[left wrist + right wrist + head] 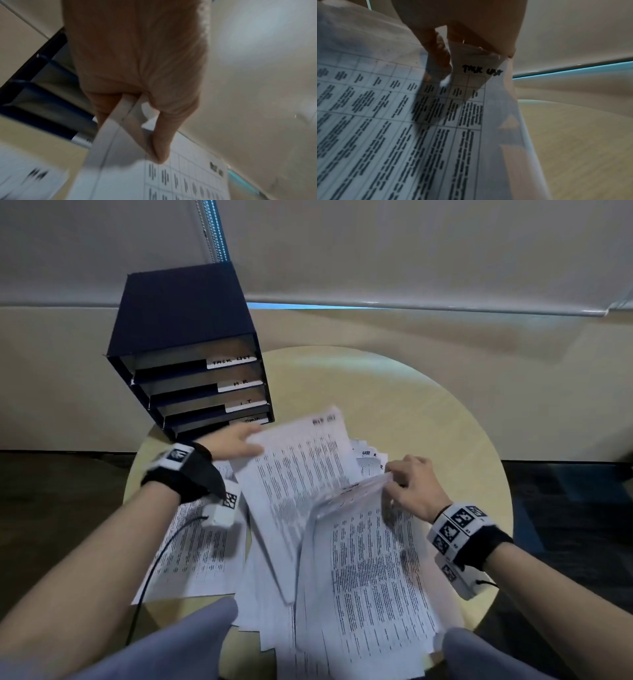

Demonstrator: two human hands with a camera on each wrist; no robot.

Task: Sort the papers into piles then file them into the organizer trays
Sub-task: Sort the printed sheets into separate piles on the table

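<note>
A loose heap of printed papers (346, 594) covers the near half of the round table (428, 419). My left hand (236, 444) pinches the far left corner of a lifted sheet (298, 474), seen close between thumb and fingers (159, 147) in the left wrist view. My right hand (407, 484) pinches the top edge of a thin bundle of sheets (370, 559); its top page (419, 121) is marked "TASK LIST" by hand. A dark blue organizer (191, 350) with several labelled trays stands at the table's far left, just beyond my left hand.
Another pile of sheets (202, 556) lies under my left forearm at the table's left. The far right of the table shows bare wood. A beige wall and a lowered blind (411, 251) stand behind. My knees (191, 645) press near the table's front edge.
</note>
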